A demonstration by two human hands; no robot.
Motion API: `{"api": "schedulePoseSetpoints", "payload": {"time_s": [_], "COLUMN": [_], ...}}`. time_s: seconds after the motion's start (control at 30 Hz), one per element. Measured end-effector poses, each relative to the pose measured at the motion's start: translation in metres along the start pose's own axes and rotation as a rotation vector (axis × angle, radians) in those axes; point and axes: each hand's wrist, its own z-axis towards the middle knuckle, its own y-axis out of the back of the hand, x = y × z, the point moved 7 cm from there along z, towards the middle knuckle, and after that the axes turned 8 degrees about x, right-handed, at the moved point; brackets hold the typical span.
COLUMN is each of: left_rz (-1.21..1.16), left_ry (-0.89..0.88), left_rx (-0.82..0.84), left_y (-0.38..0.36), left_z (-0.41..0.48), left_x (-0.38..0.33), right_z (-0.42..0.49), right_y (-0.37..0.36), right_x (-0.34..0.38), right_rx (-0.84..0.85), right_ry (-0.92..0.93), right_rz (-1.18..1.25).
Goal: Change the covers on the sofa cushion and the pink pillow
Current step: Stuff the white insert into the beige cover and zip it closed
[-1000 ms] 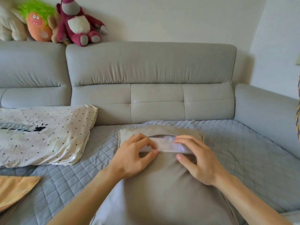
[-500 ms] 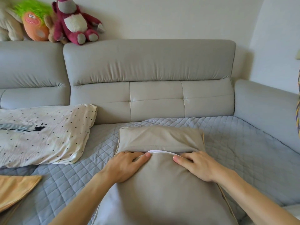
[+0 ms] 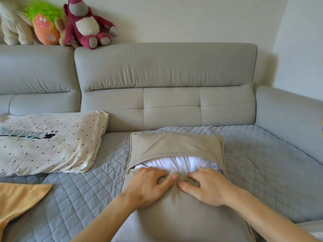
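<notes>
Sofa cushion [image 3: 176, 212] lies flat on the quilted seat pad [image 3: 262, 163], centre-near, its far end short of the sofa backrest [image 3: 166, 84]. Beige cover [image 3: 174, 145] is open across the middle; white inner pad [image 3: 176, 162] bulges out of the slot.

Left hand [image 3: 148, 186] and right hand [image 3: 206, 186] sit side by side on the near lip of the opening, fingers curled and bunching the beige fabric, thumbs nearly touching at centre. So both are holding cover cloth, not the insert.

I read the step as stripping the old cover. How I'd run it:
- Grip is too central. Slide each hand outward toward the slot ends so the lip peels evenly and doesn't rope up in the middle.
- One hand pins the white pad, the other drags the cover toward me. Pulling both on the cover just moves the whole cushion.
- Work the far corners of the pad free first; that flap is where it will likely hang up.
- Closure at the left end of the slot looks like a zipper, can't tell for sure. Don't yank there.

Dotted pillow [image 3: 49, 142] sits left, well apart. Orange fabric [image 3: 19, 198] at near left may be a replacement cover; can't confirm.
</notes>
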Motion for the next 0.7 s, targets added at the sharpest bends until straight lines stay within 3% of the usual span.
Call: {"api": "schedulePoseSetpoints", "payload": {"time_s": [0.13, 0.23, 0.3, 0.33, 0.4, 0.47, 0.6, 0.7], "left_rz": [0.023, 0.061, 0.054, 0.047, 0.066, 0.142, 0.301, 0.320], "left_ry": [-0.022, -0.100, -0.152, -0.177, -0.205, -0.186, -0.206, -0.160], "left_rx": [0.006, 0.040, -0.051, -0.127, -0.271, -0.352, -0.399, -0.545], "left_y": [-0.001, 0.000, 0.002, 0.004, 0.009, 0.019, 0.052, 0.109], "left_z": [-0.006, -0.019, -0.025, -0.028, -0.028, -0.022, -0.003, 0.018], "left_x": [-0.003, -0.009, -0.014, -0.016, -0.018, -0.019, -0.029, -0.015], "right_z": [0.000, 0.001, 0.012, 0.025, 0.054, 0.066, 0.057, 0.029], "right_y": [0.030, 0.087, 0.105, 0.104, 0.072, 0.042, 0.062, 0.088], "right_x": [0.011, -0.004, -0.025, -0.032, -0.036, -0.039, -0.045, -0.067], "right_rx": [0.071, -0.305, -0.572, -0.575, -0.259, -0.029, -0.237, -0.484], "right_ry": [0.112, 0.111, -0.018, -0.085, -0.177, -0.237, -0.256, -0.387], "right_rz": [0.263, 0.794, 0.679, 0.515, 0.220, 0.153, 0.104, 0.308]}}
